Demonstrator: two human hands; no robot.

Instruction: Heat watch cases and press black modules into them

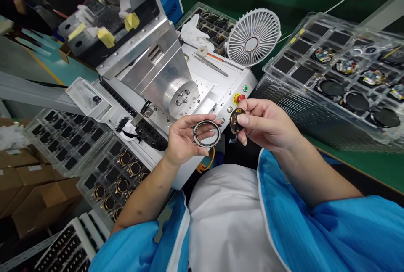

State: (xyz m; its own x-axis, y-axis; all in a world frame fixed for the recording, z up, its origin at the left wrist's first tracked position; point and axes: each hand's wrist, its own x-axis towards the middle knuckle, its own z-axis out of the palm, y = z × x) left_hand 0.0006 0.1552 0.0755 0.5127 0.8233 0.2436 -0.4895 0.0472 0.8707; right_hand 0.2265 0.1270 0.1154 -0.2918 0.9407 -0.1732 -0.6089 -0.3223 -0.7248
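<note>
My left hand (186,137) grips a round metal watch case ring (217,141) by its edge, and the hand shows through its opening. Beside it, my right hand (261,122) pinches a small round watch module (234,121) between thumb and fingers. The module is dark with gold-coloured parts, and a short flex cable (232,140) hangs from its lower end. Ring and module are apart, both held in the air in front of the white machine base (186,171).
Ahead stand a metal press fixture (151,70), tweezers (211,65), a white fan (252,38) and a red emergency button (240,98). Stacked clear trays (268,70) with round modules rise at the right. More trays (83,183) lie at the lower left, near cardboard boxes (41,196).
</note>
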